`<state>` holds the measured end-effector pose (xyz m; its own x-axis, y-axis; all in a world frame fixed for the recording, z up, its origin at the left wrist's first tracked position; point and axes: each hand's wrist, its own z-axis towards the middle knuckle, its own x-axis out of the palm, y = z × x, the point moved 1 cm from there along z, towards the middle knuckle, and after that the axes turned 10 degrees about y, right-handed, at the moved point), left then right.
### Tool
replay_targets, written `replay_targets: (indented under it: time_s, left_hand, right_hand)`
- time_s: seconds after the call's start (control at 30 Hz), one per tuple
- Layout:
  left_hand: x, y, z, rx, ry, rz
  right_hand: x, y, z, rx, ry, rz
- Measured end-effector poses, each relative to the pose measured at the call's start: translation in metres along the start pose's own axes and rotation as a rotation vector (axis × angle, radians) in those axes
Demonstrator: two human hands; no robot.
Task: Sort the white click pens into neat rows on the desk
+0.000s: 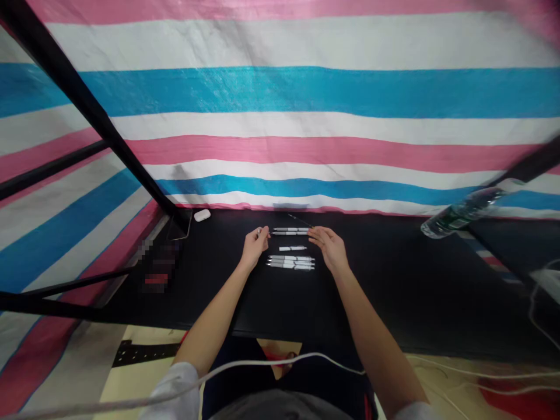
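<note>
Our left hand [255, 247] and our right hand [330, 249] are over a flat black table [394, 280]. Just above them lie two thin white pens [291, 231], side by side. Our left fingers [263, 231] are close together at the pens' left end, but we cannot tell if they pinch. Our right hand is open, with its fingers spread, just beside the pens' right end. Between our hands lie one short white pen [292, 248] and a close row of thin white pens [291, 263]. A thin dark stick [300, 220] lies past the pens. Far to the left are a small white plastic case [202, 215] and a flat black phone [179, 224]. To the right we see a clear plastic water bottle [464, 213], in front of a big pink, white and blue striped sheet [306, 93].
</note>
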<state>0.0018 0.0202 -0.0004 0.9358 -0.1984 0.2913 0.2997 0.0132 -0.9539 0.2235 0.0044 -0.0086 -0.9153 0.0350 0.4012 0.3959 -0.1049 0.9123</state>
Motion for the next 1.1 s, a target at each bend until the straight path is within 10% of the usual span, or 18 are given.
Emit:
replay_targets:
  time_s: [1.1]
  left_hand:
    - [0.0019,-0.0029,-0.0022,-0.038,-0.015,0.018]
  right_hand:
    - [0.0093,0.0026,-0.0039,-0.098,0.047,-0.058]
